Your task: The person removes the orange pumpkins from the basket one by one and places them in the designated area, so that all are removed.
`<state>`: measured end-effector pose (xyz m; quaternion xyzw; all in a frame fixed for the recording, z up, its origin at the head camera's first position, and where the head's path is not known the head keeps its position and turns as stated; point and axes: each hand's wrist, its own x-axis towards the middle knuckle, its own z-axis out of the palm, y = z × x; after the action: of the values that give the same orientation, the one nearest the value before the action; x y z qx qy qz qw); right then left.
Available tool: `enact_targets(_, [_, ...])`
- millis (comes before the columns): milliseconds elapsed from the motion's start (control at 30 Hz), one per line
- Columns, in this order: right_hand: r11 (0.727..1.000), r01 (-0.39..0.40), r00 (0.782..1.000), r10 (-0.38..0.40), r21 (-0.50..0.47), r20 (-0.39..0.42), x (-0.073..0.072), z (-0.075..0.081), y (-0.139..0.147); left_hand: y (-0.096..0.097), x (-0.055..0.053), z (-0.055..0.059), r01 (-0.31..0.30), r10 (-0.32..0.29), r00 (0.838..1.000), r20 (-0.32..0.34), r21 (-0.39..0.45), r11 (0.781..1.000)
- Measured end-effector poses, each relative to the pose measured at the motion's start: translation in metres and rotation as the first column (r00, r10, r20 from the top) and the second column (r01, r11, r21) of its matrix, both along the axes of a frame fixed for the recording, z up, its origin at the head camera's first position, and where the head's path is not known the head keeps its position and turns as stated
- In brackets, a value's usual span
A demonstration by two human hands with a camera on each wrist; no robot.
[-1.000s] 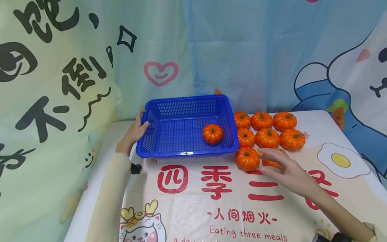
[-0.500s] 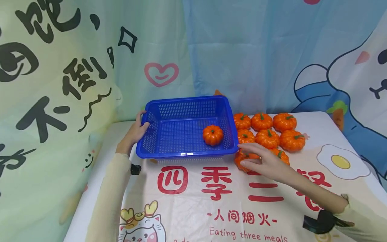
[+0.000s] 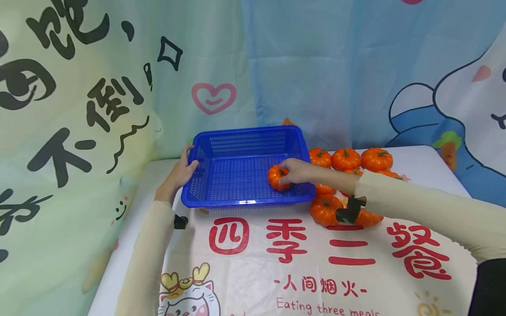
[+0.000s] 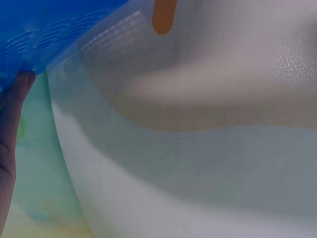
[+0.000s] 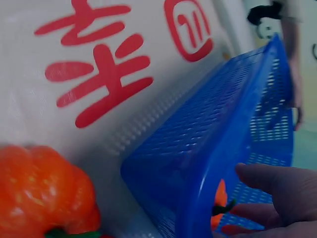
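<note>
A blue plastic basket (image 3: 237, 162) with slotted walls stands at the back of the table. My left hand (image 3: 182, 173) grips its left rim; in the left wrist view the fingers (image 4: 22, 89) touch the slotted wall. One small orange pumpkin (image 3: 276, 177) sits inside, toward the basket's right side. My right hand (image 3: 296, 171) reaches over the right rim and holds that pumpkin from its right, thumb and fingers on either side. In the right wrist view the basket wall hides most of this pumpkin.
Several more orange pumpkins stand right of the basket, among them a front one (image 3: 326, 210) and a back one (image 3: 377, 159); my right forearm covers some. A printed cloth (image 3: 253, 237) covers the table. A curtain (image 3: 300, 66) hangs behind.
My right hand has moved left from the pumpkins on the table, over the rim and onto the pumpkin inside the basket. My left hand stays on the left rim.
</note>
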<state>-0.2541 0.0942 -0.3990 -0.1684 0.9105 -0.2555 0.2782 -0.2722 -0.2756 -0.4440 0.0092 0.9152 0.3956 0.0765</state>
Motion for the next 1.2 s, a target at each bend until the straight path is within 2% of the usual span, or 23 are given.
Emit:
enact_targets(100, [0.995,-0.079,0.993,0.083,0.057,-0.083,-0.008,-0.007,-0.009,0.002,-0.001,-0.001,0.005,-0.005,1.0,-0.005,0.008,1.0])
enact_targets(233, [0.979,-0.151,0.967,0.175,0.133,-0.185,-0.014,-0.009,-0.017,-0.001,-0.003,-0.003,0.005,-0.005,1.0,-0.013,0.014,1.0])
enact_targets(433, [0.97,-0.174,0.95,0.211,0.168,-0.232,-0.023,-0.012,-0.022,-0.001,-0.004,-0.003,0.004,-0.004,1.0,-0.013,0.004,1.0])
enact_targets(667, [0.972,-0.183,0.951,0.212,0.147,-0.223,-0.029,-0.01,-0.023,-0.002,-0.003,-0.003,0.001,-0.001,1.0,-0.013,0.007,1.0])
enact_targets(933, [0.962,-0.245,0.937,0.267,0.118,-0.225,-0.037,-0.014,-0.021,-0.003,-0.004,-0.004,-0.003,0.003,1.0,-0.013,0.003,1.0])
enact_targets(1200, [0.979,-0.168,0.98,0.179,0.113,-0.091,-0.042,-0.014,-0.022,-0.003,-0.003,-0.002,-0.009,0.009,1.0,-0.012,-0.009,1.0])
